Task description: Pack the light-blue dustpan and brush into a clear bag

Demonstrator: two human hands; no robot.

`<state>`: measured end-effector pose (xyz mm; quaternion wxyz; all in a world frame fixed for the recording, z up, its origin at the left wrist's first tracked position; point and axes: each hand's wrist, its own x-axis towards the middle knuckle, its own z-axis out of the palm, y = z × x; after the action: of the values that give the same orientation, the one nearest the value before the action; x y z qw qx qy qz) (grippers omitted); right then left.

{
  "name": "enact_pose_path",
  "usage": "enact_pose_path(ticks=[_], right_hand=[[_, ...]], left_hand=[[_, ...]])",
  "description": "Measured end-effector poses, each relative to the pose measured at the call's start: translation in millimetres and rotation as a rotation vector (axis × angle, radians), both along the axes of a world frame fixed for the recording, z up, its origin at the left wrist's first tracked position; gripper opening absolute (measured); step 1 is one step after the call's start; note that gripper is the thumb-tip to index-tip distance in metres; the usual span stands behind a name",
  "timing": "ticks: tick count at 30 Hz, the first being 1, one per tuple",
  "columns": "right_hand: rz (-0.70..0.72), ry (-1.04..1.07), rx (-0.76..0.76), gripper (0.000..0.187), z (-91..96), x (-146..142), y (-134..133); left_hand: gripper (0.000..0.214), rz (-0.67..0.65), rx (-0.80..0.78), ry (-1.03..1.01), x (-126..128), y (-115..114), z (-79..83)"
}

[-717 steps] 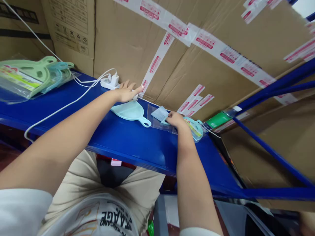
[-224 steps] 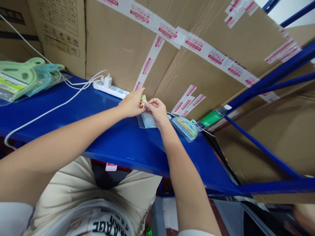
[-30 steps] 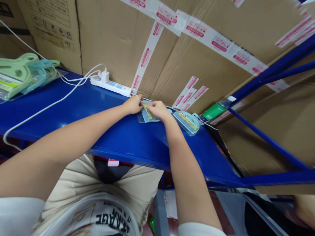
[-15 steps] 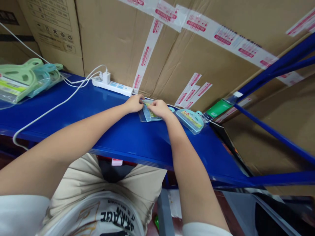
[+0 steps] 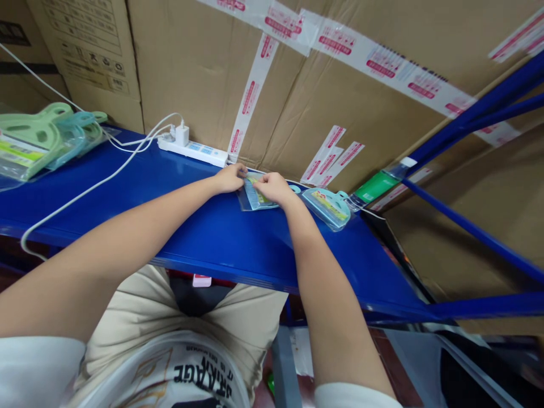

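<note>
Both arms reach forward, left hand (image 5: 230, 178) and right hand (image 5: 272, 187) pinching the clear packet (image 5: 254, 198).

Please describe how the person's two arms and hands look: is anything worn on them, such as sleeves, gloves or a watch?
Both arms are bare from the upper arm down, with short white sleeves at the picture's bottom edge. The left hand and right hand wear no gloves. No watch, ring or bracelet shows on either wrist. Below are beige trousers and a white printed shirt.

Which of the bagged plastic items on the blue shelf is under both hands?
The small clear bag between left hand and right hand; the blue bagged item lies untouched beside them, the green stack far left.
</note>
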<state>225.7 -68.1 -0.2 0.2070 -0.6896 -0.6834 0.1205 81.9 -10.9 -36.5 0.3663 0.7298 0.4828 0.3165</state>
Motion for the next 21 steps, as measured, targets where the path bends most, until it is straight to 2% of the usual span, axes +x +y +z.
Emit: enact_pose_path(ticks=[6, 9, 12, 16, 21], right_hand=[[-0.001, 0.005, -0.009, 0.028, 2.1, 0.9, -1.4], [-0.004, 0.012, 0.01, 0.025, 1.7, 2.9, -0.1], [0.001, 0.023, 0.02, 0.023, 0.0, 4.9, 2.0], [0.004, 0.045, 0.009, 0.026, 0.3, 5.4, 2.0], [0.01, 0.062, 0.006, 0.026, 3.8, 4.6, 0.0]], left_hand=[[0.051, -0.004, -0.03, -0.014, -3.2, -2.1, 3.4], [0.048, 0.006, 0.027, 0.022, -6.1, -0.9, 1.8], [0.037, 0.0, 0.222, 0.107, -9.6, -1.3, -0.3], [0.019, -0.085, 0.54, 0.314, -12.1, -9.8, 3.8], [0.02, -0.123, 0.667, 0.523, -7.6, -20.5, 9.8]])
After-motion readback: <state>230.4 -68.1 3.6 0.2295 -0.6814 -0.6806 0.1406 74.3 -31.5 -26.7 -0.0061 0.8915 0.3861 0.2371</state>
